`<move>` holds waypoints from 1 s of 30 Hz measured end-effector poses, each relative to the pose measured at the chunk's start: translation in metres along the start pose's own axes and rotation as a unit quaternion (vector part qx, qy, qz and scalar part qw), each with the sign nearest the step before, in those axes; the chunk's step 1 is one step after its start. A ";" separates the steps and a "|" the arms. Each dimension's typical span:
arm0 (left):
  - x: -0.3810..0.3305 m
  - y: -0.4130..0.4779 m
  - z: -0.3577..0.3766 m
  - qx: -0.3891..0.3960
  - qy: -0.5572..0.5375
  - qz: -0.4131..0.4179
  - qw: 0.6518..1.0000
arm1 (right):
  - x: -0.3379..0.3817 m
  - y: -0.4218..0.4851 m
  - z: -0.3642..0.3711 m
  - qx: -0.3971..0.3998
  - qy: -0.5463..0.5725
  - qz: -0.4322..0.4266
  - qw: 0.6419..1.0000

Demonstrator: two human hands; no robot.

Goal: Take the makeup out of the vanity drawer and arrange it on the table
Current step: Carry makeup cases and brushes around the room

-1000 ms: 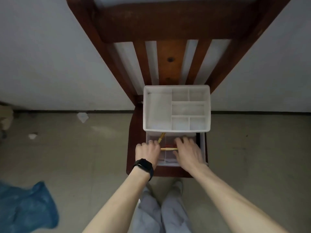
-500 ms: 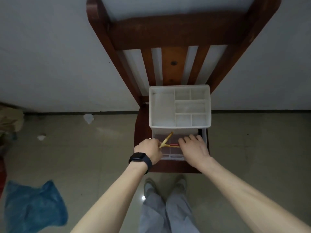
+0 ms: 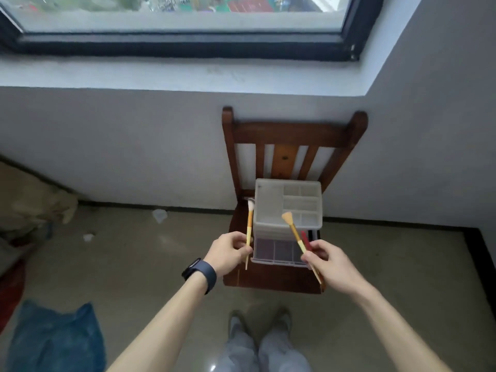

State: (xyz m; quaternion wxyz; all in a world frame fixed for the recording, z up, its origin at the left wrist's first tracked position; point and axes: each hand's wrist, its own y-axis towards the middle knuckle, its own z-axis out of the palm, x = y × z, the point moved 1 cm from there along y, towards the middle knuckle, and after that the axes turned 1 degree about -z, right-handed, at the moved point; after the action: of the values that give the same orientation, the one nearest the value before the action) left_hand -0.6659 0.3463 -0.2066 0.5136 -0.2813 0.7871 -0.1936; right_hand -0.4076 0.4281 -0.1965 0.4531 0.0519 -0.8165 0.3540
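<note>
— What do you have in your hands right now?

— In the head view, your left hand (image 3: 228, 251) is curled round the yellow handle of a white-tipped makeup brush (image 3: 250, 226), held nearly upright just left of the clear organiser (image 3: 288, 205). Your right hand (image 3: 326, 260) pinches a fan brush (image 3: 294, 232), tilted with its bristles up toward the organiser. A red stick (image 3: 305, 240) lies along it (it looks to be in the same grip, but I can't be sure).

— And what's different from a moment ago?

— Half a second ago both hands were down in the drawer (image 3: 276, 251), fingers among the things. Now they're lifted clear of it, one brush in each. Your head has come up too, so the window (image 3: 188, 12) shows above the wooden chair (image 3: 295, 135) that carries the organiser. The drawer is left pulled out over the seat; it's too dark to tell whether anything remains in its compartments.

— So where does that leave the task?

— The taking-out has begun, I'd judge; the arranging hasn't. No worktop is in sight here, so you'll probably need to turn and find it before setting the brushes down. Mind the thin handles: a loose pinch could let one slip.
</note>
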 end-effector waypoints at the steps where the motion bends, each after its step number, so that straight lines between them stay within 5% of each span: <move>1: -0.006 -0.011 -0.007 -0.007 -0.032 0.014 0.999 | 0.013 -0.010 -0.001 0.003 0.025 -0.005 1.000; 10: -0.004 -0.121 -0.053 -0.033 -0.267 0.027 0.963 | 0.109 -0.048 0.037 0.101 0.094 -0.061 0.989; 17: 0.061 -0.231 -0.049 -0.240 -0.357 -0.044 0.902 | 0.134 -0.057 0.109 0.275 -0.016 -0.126 0.953; 23: 0.141 -0.384 0.009 -0.439 -0.451 -0.128 0.766 | 0.151 -0.141 0.214 0.440 -0.136 -0.201 0.865; 30: 0.221 -0.596 0.116 -0.646 -0.509 -0.178 0.540 | 0.136 -0.318 0.345 0.599 -0.221 -0.280 0.717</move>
State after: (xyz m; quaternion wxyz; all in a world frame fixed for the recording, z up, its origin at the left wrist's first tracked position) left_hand -0.4838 -0.2541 -0.0536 0.4618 -0.7225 0.2388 0.4557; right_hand -0.6007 0.0077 -0.0394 0.2126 0.6153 -0.4590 0.6046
